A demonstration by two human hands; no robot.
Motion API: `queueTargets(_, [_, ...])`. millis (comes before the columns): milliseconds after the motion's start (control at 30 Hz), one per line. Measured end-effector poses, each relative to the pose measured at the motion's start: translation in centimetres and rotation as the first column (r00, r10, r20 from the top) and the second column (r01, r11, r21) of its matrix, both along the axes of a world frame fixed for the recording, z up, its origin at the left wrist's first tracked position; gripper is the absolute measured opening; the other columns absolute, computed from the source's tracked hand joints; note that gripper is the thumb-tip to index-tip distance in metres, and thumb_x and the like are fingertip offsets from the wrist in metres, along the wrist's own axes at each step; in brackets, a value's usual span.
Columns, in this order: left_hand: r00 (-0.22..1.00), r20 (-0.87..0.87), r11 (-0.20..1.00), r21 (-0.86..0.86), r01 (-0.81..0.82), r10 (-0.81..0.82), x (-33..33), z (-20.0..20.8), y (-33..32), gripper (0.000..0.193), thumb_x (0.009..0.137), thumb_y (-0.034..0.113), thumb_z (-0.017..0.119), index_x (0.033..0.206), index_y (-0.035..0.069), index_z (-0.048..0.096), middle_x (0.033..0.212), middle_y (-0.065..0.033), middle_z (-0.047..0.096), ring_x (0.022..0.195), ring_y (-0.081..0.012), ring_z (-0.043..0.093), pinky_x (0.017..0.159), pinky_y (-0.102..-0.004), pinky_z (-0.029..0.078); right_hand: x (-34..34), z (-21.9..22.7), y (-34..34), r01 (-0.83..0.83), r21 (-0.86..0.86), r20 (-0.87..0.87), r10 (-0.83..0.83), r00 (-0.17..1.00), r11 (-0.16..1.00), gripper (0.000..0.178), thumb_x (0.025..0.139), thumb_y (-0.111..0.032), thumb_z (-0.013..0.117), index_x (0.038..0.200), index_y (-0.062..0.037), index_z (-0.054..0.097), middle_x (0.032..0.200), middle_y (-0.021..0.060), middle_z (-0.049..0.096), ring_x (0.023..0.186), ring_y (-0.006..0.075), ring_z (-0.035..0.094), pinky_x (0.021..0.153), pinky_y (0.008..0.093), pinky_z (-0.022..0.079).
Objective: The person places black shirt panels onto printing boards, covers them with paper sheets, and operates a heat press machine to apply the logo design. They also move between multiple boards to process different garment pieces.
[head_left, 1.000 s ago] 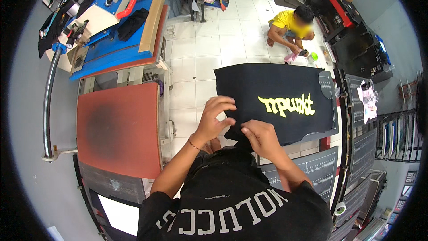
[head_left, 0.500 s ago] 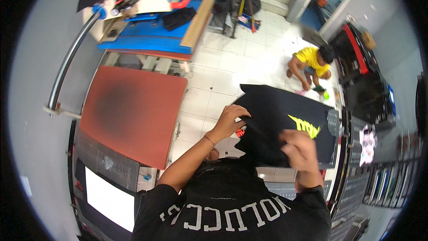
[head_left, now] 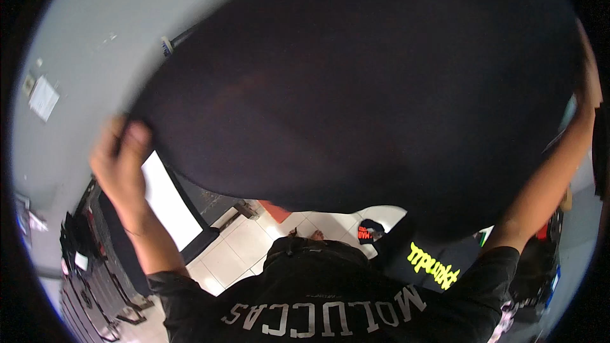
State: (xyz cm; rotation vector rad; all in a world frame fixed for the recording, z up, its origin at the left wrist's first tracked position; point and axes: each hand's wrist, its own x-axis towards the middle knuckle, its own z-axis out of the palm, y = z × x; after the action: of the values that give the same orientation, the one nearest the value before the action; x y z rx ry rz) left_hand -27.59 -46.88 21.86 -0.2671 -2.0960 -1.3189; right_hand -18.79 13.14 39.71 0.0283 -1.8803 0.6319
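A large black fabric panel (head_left: 356, 95) is spread wide in front of me and fills most of the head view. My left hand (head_left: 124, 162) pinches its left edge between thumb and fingers, slightly blurred. At the far right edge of the picture, my right hand (head_left: 589, 79) holds the other side up; its fingers are mostly hidden. Below the raised panel lies another black fabric piece (head_left: 397, 260) with bright yellow lettering. Beside that piece, a small dark part with a red print (head_left: 365, 234) shows over the floor.
To the left, a white rectangular sheet (head_left: 170, 206) lies on a dark flat surface. A reddish board's corner (head_left: 274, 211) peeks out under the fabric. White floor tiles (head_left: 232, 248) show near my feet. A dark rack (head_left: 95, 298) stands at lower left, by the grey wall (head_left: 70, 146).
Both hands have risen and spread far apart, lifting a black fabric panel up before me. It now hides the tables, the floor and the crouching person in yellow. The view has shifted too.
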Motion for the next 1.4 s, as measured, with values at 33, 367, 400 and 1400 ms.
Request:
queueTargets(33, [0.993,-0.115,1.0,-0.016,-0.018,0.016,-1.7,2.4,-1.0,0.026,0.092,0.023,0.066,0.091,-0.003,0.066,0.079,0.0001,0.059,0.075,-0.0092,0.052,0.07,-0.0236,0.042,-3.4,0.6,-0.9,0.011,0.019,0.097,-0.013,0.995,1.0,0.046,0.095,-0.043,0.053,0.127,-0.0107,0.061,0.114,0.0082,0.063,0.094,0.0216,0.06,0.084,0.0332,0.048])
queueTargets(367, [0.953,-0.05,0.854,-0.432,-0.29,0.299,-12.9,9.3,-20.6,0.042,0.096,0.034,0.061,0.114,-0.004,0.065,0.091,-0.0064,0.067,0.087,-0.0126,0.056,0.085,-0.0302,0.045,-28.3,-6.6,-20.0,-0.415,-0.563,0.264,0.632,0.729,0.714,0.038,0.102,-0.024,0.049,0.127,0.0039,0.047,0.119,0.0167,0.058,0.098,0.026,0.069,0.081,0.0319,0.06])
queueTargets(400, [0.942,-0.205,0.859,-0.395,-0.327,0.264,-11.8,10.4,-21.3,0.041,0.096,0.033,0.061,0.114,-0.003,0.065,0.087,-0.005,0.065,0.083,-0.0118,0.056,0.08,-0.0289,0.045,-28.4,-5.7,-20.3,-0.491,-0.554,0.182,0.674,0.716,0.672,0.037,0.102,-0.024,0.049,0.125,0.0049,0.047,0.119,0.0191,0.059,0.101,0.0269,0.068,0.085,0.0315,0.059])
queueTargets(1400, [0.623,0.482,0.769,-0.197,-0.608,0.616,21.3,-36.5,0.2,0.035,0.081,-0.011,0.062,0.104,0.012,0.074,0.125,-0.0141,0.054,0.1,-0.0287,0.061,0.082,-0.0351,0.052,-9.4,-52.4,-11.9,-0.361,-0.398,0.631,0.537,0.559,0.843,0.014,0.095,-0.007,0.054,0.1,0.0005,0.065,0.098,0.0113,0.064,0.087,0.0227,0.062,0.075,0.0331,0.048])
